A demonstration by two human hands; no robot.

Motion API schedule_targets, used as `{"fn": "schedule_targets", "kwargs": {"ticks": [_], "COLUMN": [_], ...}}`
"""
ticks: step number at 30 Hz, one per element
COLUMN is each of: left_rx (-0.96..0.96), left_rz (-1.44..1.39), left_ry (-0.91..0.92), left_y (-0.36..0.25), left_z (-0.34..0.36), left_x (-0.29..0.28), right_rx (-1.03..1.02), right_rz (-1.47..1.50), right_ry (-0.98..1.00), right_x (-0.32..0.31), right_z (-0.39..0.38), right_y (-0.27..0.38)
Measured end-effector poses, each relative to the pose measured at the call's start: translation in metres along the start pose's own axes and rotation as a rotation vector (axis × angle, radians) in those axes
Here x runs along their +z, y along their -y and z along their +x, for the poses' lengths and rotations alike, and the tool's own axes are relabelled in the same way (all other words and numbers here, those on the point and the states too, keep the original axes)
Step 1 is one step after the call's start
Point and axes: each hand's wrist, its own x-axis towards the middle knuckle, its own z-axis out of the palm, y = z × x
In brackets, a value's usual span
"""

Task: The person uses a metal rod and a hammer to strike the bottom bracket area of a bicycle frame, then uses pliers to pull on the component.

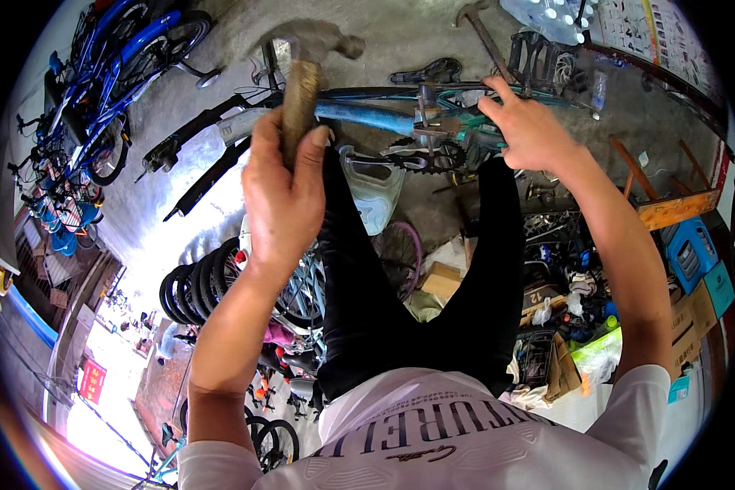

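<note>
A hammer with a wooden handle is upright in my left hand, fingers closed round the handle; its head is smeared by motion. A bicycle frame with a blue tube stretches sideways in front of my knees, its fork to the left. The chainring and crank show on its near side. My right hand is at the frame's teal right end, thumb and forefinger spread apart. Just beyond those fingers lies a second hammer, its handle end close to them; whether they touch it I cannot tell.
A black saddle lies on the floor beyond the frame. Blue bicycles stand far left. A pale plastic stool is by my left knee, tyres below my left arm. Wooden bench, boxes and loose parts crowd the right.
</note>
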Motion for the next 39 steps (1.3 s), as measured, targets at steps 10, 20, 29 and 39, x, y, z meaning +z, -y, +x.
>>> {"fn": "schedule_targets", "kwargs": {"ticks": [10,20,29,39], "left_rx": [0.045,0.061,0.105,0.496], "left_rz": [0.121,0.243,0.338,0.320], "left_ry": [0.108,0.133,0.251,-0.358], "left_y": [0.016,0.008,-0.004,-0.092], "left_z": [-0.015,-0.014,-0.008,0.093], "left_x": [0.014,0.018,0.016,-0.084], "right_rx": [0.029,0.042,0.056,0.041], "right_rz": [0.009,0.014,0.004,0.026], "right_ry": [0.015,0.003,0.005,-0.033], "right_x": [0.002,0.009,0.007,0.017], "right_z": [0.000,-0.002,-0.004,-0.004], "right_y": [0.002,0.003,0.008,-0.001]}}
